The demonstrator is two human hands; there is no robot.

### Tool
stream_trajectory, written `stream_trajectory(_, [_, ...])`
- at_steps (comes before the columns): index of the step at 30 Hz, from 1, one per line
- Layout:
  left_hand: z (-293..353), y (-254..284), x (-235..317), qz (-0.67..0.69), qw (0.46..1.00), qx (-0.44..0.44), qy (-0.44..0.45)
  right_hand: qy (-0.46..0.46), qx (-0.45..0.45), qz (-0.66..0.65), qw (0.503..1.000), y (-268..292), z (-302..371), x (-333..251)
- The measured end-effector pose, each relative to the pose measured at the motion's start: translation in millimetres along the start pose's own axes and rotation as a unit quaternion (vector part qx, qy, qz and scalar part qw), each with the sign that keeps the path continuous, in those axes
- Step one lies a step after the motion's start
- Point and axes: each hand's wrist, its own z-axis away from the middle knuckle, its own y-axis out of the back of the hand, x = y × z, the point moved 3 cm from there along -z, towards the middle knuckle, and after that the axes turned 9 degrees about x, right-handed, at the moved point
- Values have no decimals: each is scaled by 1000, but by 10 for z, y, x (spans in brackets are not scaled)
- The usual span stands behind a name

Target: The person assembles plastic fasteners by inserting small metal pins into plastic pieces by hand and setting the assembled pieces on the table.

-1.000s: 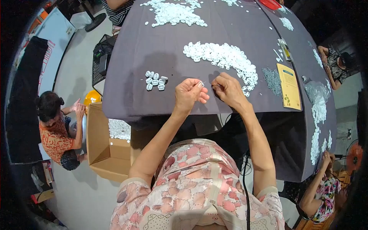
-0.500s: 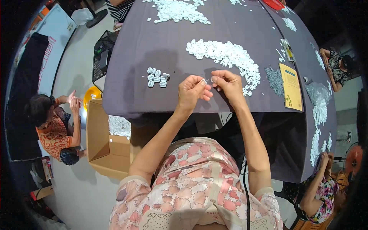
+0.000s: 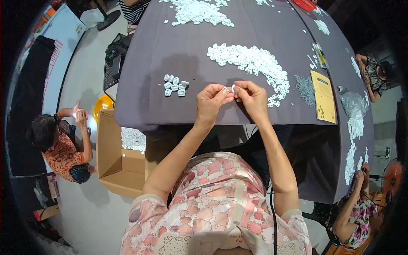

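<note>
Above the near edge of the cloth-covered table, my left hand (image 3: 210, 104) and my right hand (image 3: 253, 102) meet fingertip to fingertip. My right thumb and fingers pinch a small white oval plastic piece (image 3: 233, 88). My left fingertips are pinched together close against it; what they hold is too small to make out. Beyond my hands, a curved heap of white oval pieces with holes (image 3: 250, 58) spreads to the right. On the left lies a small group of thicker white oval pieces (image 3: 174, 86). A pile of thin grey pins (image 3: 304, 90) is farther right.
A yellow printed packet (image 3: 323, 97) lies beside the pins. Another white heap (image 3: 199, 12) is at the far side of the dark tablecloth (image 3: 144, 102). An open cardboard box (image 3: 108, 148) stands below the table's left edge. Other people sit left and right.
My two hands have come closer together. The white oval piece now touches or nearly touches my left fingertips, and its broad side shows more.
</note>
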Motion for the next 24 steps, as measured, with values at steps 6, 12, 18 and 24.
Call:
stream_trajectory(6, [-6,-1,-18,-36,999,-11,-33,203,13,94,974,-27,39,-57])
stream_trajectory(12, [-21,12,19,-58,998,4,-10,-79,-8,-178,981,-19,-7,98])
stream_trajectory(18, [-6,2,52,-112,994,4,1,-109,-20,-223,968,-28,49,64])
stream_trajectory(24, [8,-27,44,-109,994,2,-4,-96,-24,-215,972,-11,56,108])
